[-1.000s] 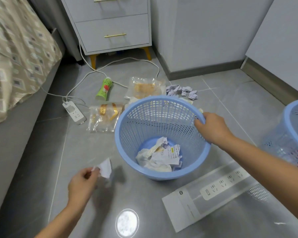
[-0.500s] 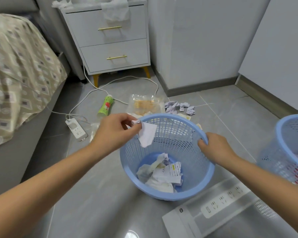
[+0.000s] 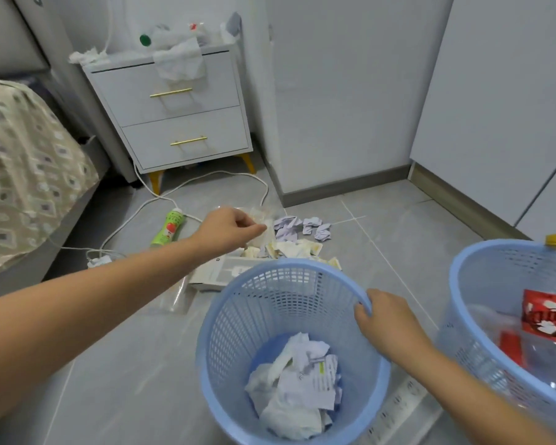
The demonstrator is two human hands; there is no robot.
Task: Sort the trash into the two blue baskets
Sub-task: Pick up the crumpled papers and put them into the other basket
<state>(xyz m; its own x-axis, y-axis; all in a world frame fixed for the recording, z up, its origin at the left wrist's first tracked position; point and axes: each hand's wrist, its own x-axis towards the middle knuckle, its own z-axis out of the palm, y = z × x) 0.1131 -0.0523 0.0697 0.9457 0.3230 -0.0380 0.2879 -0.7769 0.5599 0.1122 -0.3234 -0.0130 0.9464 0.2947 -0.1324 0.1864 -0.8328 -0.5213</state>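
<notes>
Evidently the right hand (image 3: 387,326) grips the near blue basket (image 3: 289,351) by its rim while the left hand (image 3: 228,231), fingers pinched, reaches the floor's paper scraps (image 3: 297,234) (light, limp, crushable; whether it grips one is unclear), best pinched at an edge.

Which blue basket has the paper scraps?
The near basket, its rim held by the right hand. The other basket, far right, holds a clear bottle.

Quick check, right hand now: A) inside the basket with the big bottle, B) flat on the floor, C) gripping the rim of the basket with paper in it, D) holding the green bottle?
C: the right hand curls over the rim of the basket that holds crumpled paper.
</notes>
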